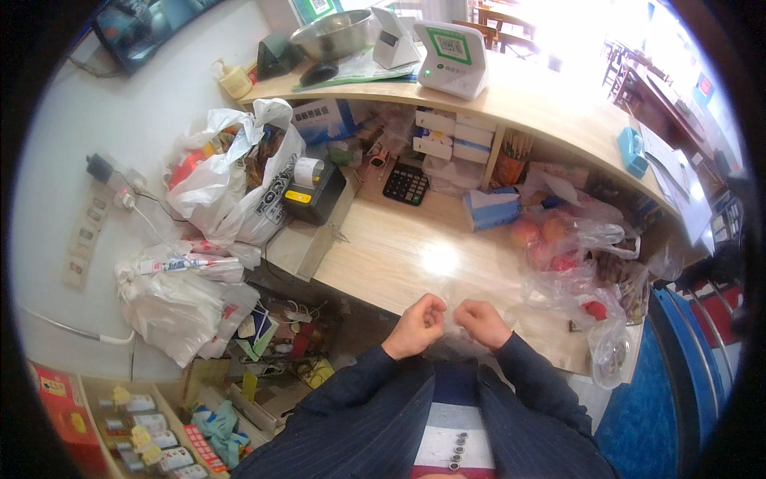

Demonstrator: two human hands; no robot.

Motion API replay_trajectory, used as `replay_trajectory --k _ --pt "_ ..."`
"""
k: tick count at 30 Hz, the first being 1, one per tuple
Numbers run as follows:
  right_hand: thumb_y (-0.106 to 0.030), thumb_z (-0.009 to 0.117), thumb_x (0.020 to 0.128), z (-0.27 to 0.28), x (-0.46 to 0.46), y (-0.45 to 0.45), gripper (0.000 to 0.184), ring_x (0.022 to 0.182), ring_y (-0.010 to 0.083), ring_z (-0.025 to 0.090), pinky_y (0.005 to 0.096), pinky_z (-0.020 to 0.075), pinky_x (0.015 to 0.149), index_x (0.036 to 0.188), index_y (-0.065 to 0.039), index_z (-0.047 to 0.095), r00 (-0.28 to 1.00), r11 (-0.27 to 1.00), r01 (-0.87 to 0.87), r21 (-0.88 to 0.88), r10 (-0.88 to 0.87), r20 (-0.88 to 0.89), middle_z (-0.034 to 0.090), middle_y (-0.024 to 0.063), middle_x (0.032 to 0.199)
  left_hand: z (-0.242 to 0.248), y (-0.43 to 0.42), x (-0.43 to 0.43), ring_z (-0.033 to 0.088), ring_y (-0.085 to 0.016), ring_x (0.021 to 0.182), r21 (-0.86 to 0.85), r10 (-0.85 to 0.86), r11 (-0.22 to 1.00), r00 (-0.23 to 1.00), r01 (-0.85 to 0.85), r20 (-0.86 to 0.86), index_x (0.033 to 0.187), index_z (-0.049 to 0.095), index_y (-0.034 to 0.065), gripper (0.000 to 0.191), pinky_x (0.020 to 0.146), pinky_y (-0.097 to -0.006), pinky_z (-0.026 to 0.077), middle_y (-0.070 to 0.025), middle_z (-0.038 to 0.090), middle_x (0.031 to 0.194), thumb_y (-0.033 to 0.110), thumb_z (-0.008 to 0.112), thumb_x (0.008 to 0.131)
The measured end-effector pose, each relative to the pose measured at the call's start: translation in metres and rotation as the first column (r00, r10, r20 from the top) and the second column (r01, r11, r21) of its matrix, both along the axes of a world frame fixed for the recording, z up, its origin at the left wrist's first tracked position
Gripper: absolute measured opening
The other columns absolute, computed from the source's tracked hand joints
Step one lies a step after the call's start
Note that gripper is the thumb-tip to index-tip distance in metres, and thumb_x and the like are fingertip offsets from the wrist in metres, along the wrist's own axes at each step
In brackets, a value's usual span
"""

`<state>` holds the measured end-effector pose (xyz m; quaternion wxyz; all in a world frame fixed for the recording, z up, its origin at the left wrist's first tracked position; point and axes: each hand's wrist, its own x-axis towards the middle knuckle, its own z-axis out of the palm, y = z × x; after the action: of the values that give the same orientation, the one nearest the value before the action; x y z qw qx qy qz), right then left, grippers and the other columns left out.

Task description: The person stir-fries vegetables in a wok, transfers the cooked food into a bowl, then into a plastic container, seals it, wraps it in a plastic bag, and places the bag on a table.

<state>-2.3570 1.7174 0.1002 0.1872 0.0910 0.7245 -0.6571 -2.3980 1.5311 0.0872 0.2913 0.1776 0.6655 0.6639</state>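
Note:
My left hand (419, 326) and my right hand (483, 323) are close together at the front edge of the wooden desk (383, 245). Both have curled fingers pinching a thin, clear plastic bag (455, 347), which hangs between them in front of my body. Much of this bag is hard to make out against the desk and my dark sleeves. To the right of my right hand lie clear plastic bags (556, 287) with round reddish fruit (526, 232) inside.
A black calculator (406, 183) and a blue tissue box (493, 208) lie toward the back. On the left stand a receipt printer (317, 194) and a stuffed white plastic bag (233, 179). The raised counter (538, 111) carries a payment-code stand (452, 60) and a metal bowl (332, 36). An open drawer (257, 407) is lower left.

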Motion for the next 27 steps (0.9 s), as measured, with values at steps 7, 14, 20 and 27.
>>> replay_trajectory --k 7,14,20,27 --pt "-0.016 0.061 0.087 -0.007 -0.001 -0.007 0.020 0.059 0.0060 0.049 0.0238 0.0406 0.052 0.074 -0.002 0.053 0.997 1.000 0.007 -0.028 -0.009 -0.073 0.054 0.0001 0.064 0.002 0.003 0.001 0.053 -0.008 0.066 -0.019 0.039 0.999 0.980 -0.036 0.197 0.096 0.052 0.0014 0.011 0.056 -0.0234 0.045 -0.0031 0.054 0.078 0.008 0.057 0.088" --pt "-0.014 0.069 0.082 -0.009 0.000 -0.007 0.022 0.062 0.0055 0.048 0.0215 0.0392 0.055 0.071 -0.007 0.051 0.997 0.938 -0.061 -0.343 0.044 -0.055 0.053 -0.0024 0.066 0.002 0.000 -0.005 0.058 -0.015 0.079 0.273 -0.089 0.954 0.761 -0.119 0.643 0.096 0.056 0.0039 0.010 0.072 -0.0301 0.047 -0.0059 0.061 0.087 0.011 0.053 0.090" --pt "-0.009 0.066 0.083 -0.007 0.000 0.008 0.024 0.063 0.0077 0.050 0.0218 0.0402 0.056 0.069 -0.006 0.047 0.978 0.872 -0.011 -0.489 -0.092 -0.185 0.053 0.0005 0.071 0.003 -0.007 -0.002 0.058 -0.020 0.090 0.503 -0.195 0.847 0.780 -0.172 0.594 0.092 0.054 0.0058 0.003 0.079 -0.0340 0.047 -0.0093 0.061 0.097 0.008 0.053 0.090" --pt "-0.012 0.065 0.085 -0.004 0.003 0.010 0.023 0.068 0.0078 0.051 0.0216 0.0410 0.061 0.072 -0.007 0.047 0.992 0.868 0.104 -0.485 -0.129 -0.017 0.053 -0.0007 0.072 0.011 0.005 0.005 0.058 -0.018 0.080 0.399 -0.024 0.894 0.865 -0.206 0.501 0.097 0.050 0.0058 0.011 0.071 -0.0343 0.049 -0.0073 0.058 0.086 0.009 0.057 0.089"
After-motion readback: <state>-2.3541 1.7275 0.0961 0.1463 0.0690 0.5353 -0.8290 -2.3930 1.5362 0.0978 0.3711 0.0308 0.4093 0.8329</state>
